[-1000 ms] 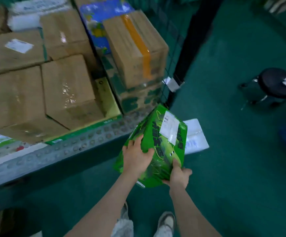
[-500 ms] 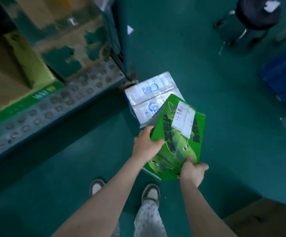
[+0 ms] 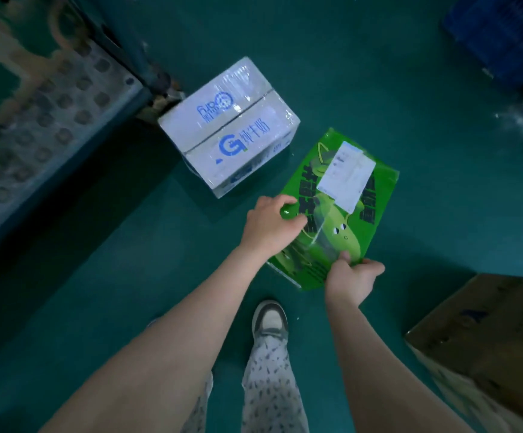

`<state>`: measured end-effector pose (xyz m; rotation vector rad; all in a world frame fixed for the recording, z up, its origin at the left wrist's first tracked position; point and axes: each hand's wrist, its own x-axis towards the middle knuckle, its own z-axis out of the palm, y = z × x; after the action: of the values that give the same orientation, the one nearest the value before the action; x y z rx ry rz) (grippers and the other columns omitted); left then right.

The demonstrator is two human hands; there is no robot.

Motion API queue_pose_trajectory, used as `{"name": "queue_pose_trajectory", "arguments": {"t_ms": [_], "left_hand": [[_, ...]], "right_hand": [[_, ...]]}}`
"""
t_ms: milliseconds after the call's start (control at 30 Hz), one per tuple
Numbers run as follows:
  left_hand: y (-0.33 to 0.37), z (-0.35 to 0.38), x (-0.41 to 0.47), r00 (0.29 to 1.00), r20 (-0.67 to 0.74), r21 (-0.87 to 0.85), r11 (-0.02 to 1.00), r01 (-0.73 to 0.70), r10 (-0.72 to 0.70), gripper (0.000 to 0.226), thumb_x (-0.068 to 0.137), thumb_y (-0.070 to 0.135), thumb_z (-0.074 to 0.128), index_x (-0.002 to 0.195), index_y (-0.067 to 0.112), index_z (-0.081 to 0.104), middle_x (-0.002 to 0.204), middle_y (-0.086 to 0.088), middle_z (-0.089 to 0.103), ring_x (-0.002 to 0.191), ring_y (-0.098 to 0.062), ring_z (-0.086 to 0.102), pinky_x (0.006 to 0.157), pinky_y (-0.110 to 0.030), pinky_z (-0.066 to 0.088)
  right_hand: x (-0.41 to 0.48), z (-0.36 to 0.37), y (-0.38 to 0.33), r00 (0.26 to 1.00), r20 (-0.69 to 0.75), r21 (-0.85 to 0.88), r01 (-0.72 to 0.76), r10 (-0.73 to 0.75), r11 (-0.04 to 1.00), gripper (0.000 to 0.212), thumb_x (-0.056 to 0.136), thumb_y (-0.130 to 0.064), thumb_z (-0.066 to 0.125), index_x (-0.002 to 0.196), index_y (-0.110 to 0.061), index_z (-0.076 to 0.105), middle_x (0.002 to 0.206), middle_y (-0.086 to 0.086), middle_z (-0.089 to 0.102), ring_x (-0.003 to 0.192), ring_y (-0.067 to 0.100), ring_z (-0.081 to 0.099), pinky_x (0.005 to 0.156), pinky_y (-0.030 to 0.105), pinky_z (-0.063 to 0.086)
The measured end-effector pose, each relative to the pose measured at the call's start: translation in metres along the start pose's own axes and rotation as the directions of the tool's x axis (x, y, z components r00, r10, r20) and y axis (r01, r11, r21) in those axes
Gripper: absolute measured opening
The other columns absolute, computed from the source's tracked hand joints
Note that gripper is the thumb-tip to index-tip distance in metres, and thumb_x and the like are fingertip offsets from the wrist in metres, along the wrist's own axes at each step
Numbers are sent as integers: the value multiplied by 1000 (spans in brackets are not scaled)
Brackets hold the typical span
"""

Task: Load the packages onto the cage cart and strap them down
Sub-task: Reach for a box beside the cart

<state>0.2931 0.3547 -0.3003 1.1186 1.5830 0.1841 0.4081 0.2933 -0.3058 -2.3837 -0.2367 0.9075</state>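
Hands clamp the green package (image 3: pixel 332 214) from two sides: the left hand (image 3: pixel 269 228) curls over its left edge and the right hand (image 3: pixel 352 276) pinches its near right corner. A two-sided hold like this probably steadies a flat, slippery wrapped parcel for carrying. The package hangs in front of the person, low over the green floor (image 3: pixel 379 73), right of the cart (image 3: pixel 51 98) and just near and right of the white box (image 3: pixel 229 126) that sits on the floor by the cart's corner post. Whether its near edge touches the floor cannot be told. Its printed face is turned up toward the person, so the white label (image 3: pixel 346 175) can be read. The long axis runs from near to far, leaning a little to the right, with the label end pointing far. The package is not yet on the cart, so it seems it must swing left and up to reach the deck. A brown carton (image 3: pixel 488 339) stands near right, apart from both hands.
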Motion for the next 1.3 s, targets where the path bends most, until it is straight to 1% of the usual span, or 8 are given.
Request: {"name": "queue_pose_trajectory", "arguments": {"t_ms": [200, 300, 400, 667, 867, 1033, 1133, 1300], "left_hand": [[-41, -6, 39, 998, 55, -121, 992, 39, -33, 43, 90, 20, 51, 131, 33, 48, 143, 5, 35, 121, -11, 39, 91, -24, 28], [-68, -11, 53, 983, 125, -179, 971, 156, -135, 41, 91, 18, 49, 129, 34, 50, 134, 4, 49, 109, -10, 48, 88, -24, 34], [-84, -22, 62, 975, 132, -222, 954, 203, -177, 37, 92, 15, 49, 126, 28, 53, 105, 6, 60, 90, -8, 52, 77, -22, 40], [-115, -95, 132, 911, -177, -400, 873, 278, -372, 14, 94, 15, 41, 86, 19, 51, 97, -4, 55, 88, -22, 51, 70, -26, 43], [-166, -116, 185, 877, -144, -504, 796, 334, -459, 26, 95, 25, 42, 120, 18, 49, 117, -3, 50, 102, -21, 50, 87, -34, 42], [-191, -105, 218, 880, -65, -659, 682, 317, -471, 18, 93, 26, 45, 107, 19, 52, 105, -4, 54, 78, -15, 49, 68, -26, 42], [-195, -97, 233, 915, -54, -821, 540, 187, -399, 20, 92, 10, 38, 76, 17, 48, 72, 1, 48, 49, -8, 43, 50, -19, 37], [-197, -105, 225, 912, -113, -974, 223, -24, -394, 8, 92, 15, 50, 85, 11, 53, 80, -6, 55, 74, -17, 55, 85, -30, 49]], "right_hand": [[33, 38, 12, 977, 205, -222, 101, -54, 970, 25, 91, -5, 50, 113, -9, 38, 126, 15, 46, 93, 28, 48, 75, 31, 37], [33, 58, 11, 944, 317, -561, 106, 95, 821, 43, 90, -12, 51, 130, -3, 41, 136, 19, 36, 119, 34, 40, 87, 31, 35], [16, 81, -4, 952, 303, -685, 252, -47, 684, 46, 87, -9, 51, 131, -3, 40, 140, 20, 30, 128, 36, 31, 104, 41, 34], [-9, 192, -34, 655, 686, -367, 687, -316, 627, 32, 88, -7, 47, 120, -6, 48, 124, 13, 45, 112, 31, 46, 84, 35, 42], [13, 256, -10, 627, 744, -264, 594, -231, 760, 19, 91, -12, 45, 109, -8, 50, 111, 10, 52, 85, 20, 47, 64, 28, 38], [42, 280, 4, 675, 707, -213, 489, -213, 846, 9, 91, -12, 46, 83, -16, 45, 83, -3, 49, 64, 10, 43, 50, 23, 35], [51, 285, 10, 698, 695, -209, 427, -173, 880, 11, 91, -14, 49, 82, -18, 48, 88, -2, 53, 76, 15, 54, 63, 24, 45], [51, 275, 17, 725, 686, -271, 334, -62, 903, 9, 93, -15, 47, 102, -19, 49, 97, -1, 56, 101, 22, 59, 87, 34, 51]]}}
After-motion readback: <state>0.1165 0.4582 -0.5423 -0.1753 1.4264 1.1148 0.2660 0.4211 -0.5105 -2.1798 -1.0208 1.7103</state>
